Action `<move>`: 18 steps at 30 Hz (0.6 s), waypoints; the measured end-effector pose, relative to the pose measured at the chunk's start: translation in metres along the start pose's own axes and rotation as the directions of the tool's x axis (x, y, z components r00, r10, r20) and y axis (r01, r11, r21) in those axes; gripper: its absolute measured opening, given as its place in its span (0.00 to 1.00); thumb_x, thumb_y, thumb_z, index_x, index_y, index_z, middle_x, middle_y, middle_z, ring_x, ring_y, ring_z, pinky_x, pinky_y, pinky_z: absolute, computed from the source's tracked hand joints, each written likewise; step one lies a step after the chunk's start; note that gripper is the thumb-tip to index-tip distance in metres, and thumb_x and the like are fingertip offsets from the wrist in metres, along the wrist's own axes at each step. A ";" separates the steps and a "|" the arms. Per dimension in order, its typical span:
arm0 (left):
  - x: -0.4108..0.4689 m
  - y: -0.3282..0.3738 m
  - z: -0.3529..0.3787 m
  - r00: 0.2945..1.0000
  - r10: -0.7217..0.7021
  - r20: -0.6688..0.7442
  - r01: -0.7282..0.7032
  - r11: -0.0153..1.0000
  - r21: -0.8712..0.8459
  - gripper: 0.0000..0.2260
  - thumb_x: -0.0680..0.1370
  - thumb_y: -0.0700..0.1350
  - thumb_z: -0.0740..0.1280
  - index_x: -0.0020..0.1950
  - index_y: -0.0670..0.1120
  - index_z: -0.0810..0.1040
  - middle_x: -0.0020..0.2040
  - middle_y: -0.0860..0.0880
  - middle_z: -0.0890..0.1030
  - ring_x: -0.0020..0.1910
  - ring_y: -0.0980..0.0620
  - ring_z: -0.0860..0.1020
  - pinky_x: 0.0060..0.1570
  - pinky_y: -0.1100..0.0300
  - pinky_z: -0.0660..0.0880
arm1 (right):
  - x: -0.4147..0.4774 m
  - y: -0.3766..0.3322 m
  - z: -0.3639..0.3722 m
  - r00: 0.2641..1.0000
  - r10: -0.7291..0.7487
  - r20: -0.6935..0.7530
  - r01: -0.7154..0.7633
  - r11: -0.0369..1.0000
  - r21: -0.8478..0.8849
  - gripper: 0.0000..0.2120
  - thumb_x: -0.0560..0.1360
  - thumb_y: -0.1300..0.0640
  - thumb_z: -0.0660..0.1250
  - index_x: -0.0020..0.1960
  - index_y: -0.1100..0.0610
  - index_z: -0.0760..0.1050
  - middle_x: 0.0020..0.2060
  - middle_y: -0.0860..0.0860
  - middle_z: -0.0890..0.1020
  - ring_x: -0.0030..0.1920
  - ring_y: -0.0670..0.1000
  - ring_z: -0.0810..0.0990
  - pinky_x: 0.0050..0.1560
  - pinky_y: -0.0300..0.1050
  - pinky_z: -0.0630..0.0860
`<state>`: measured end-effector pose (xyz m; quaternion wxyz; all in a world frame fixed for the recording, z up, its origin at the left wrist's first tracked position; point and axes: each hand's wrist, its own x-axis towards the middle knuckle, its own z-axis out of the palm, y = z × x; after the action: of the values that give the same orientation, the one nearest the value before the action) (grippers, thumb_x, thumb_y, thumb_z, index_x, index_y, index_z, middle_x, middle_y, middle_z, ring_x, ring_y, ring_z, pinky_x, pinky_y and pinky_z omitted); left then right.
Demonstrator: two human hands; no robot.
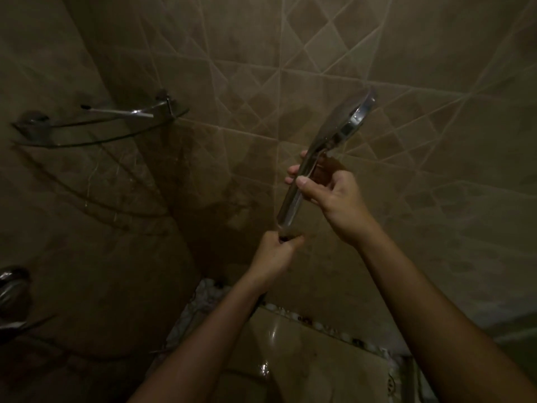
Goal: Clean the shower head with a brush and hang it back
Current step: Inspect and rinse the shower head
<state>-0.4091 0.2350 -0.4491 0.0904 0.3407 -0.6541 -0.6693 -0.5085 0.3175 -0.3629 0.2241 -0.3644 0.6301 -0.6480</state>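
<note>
Shower head [345, 123] held up.
My right hand [328, 196] grips mid-handle, left hand [273, 254] clenches the base; head points one o'clock.

Wall [319, 53]: brown tiles, pale grout crossing in diamonds.
Shelf [87, 142]: curved glass, chrome brackets [164, 100], in the corner to my left.
Tap [11, 289]: chrome fitting at far left, below that shelf.
Floor [305, 353]: glossy tile under me, pebble strip [203, 295] along the wall, drain [390, 382] lower right.
</note>
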 end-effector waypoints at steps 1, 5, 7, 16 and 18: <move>0.007 -0.005 -0.002 1.000 -0.005 -0.008 0.005 1.000 0.019 0.08 0.77 0.44 0.71 0.38 0.45 0.81 0.26 0.51 0.74 0.23 0.55 0.71 0.22 0.66 0.65 | 0.003 0.005 0.000 1.000 0.003 -0.008 -0.003 1.000 -0.001 0.13 0.80 0.66 0.66 0.53 0.48 0.77 0.56 0.53 0.84 0.59 0.53 0.84 0.62 0.49 0.79; 0.042 -0.032 -0.011 0.999 -0.012 -0.033 0.015 0.997 0.071 0.12 0.76 0.38 0.71 0.33 0.46 0.81 0.19 0.56 0.73 0.18 0.63 0.69 0.19 0.70 0.63 | 0.015 0.036 0.001 0.999 0.008 -0.043 -0.009 1.000 -0.021 0.14 0.78 0.67 0.69 0.54 0.48 0.78 0.56 0.56 0.84 0.59 0.54 0.84 0.62 0.53 0.80; 0.063 -0.054 -0.017 0.998 -0.029 -0.046 0.036 0.987 0.155 0.20 0.77 0.38 0.70 0.25 0.49 0.72 0.16 0.56 0.68 0.16 0.64 0.64 0.19 0.68 0.61 | 0.020 0.061 0.004 0.996 0.013 -0.083 -0.015 1.000 -0.023 0.13 0.77 0.67 0.70 0.55 0.51 0.77 0.55 0.57 0.84 0.58 0.55 0.85 0.61 0.53 0.80; 0.150 -0.207 -0.047 0.987 -0.142 -0.077 0.160 0.916 0.368 0.15 0.76 0.40 0.69 0.29 0.46 0.75 0.22 0.59 0.75 0.25 0.64 0.70 0.28 0.66 0.70 | 0.027 0.227 0.023 0.972 0.103 -0.210 -0.128 0.986 -0.107 0.13 0.75 0.65 0.74 0.58 0.63 0.77 0.51 0.54 0.85 0.51 0.43 0.85 0.52 0.38 0.80; 0.167 -0.244 -0.049 0.982 -0.163 -0.093 0.187 0.894 0.406 0.10 0.74 0.47 0.69 0.39 0.40 0.81 0.36 0.52 0.85 0.38 0.56 0.82 0.44 0.63 0.80 | 0.027 0.275 0.022 0.962 0.135 -0.239 -0.166 0.979 -0.115 0.14 0.73 0.65 0.75 0.57 0.65 0.78 0.48 0.51 0.85 0.48 0.41 0.85 0.50 0.34 0.79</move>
<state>-0.4272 0.1316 -0.7299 -0.0258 0.4283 -0.7446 -0.5114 -0.5551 0.2542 -0.6285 0.1733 -0.2521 0.7197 -0.6233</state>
